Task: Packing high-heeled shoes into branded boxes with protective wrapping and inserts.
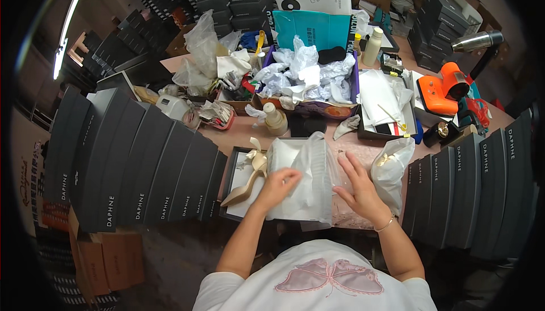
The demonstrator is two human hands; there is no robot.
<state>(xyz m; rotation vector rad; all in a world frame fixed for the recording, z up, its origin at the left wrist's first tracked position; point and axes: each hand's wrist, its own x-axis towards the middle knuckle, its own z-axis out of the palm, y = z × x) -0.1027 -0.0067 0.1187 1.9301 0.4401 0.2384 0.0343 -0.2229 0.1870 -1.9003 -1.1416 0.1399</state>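
Observation:
A beige high-heeled shoe (250,185) lies at the left side of an open dark shoebox (226,189), with pale wrapping around its upper end. White translucent wrapping paper (318,197) covers the rest of the box. Over the paper's left part is my left hand (278,187), its fingers curled together; what they pinch, if anything, is hidden. My right hand (361,194) is just right of the paper, fingers spread and nothing in them. Beyond its fingers, at the right, sits a white wrapped bundle (392,169) with something beige showing at its opening.
Stacked dark shoeboxes stand at the left (128,163) and right (477,180). Behind lie a purple-edged box (355,78) of crumpled tissue, a cream bottle (276,121), a box of papers (381,135) and an orange device (437,96).

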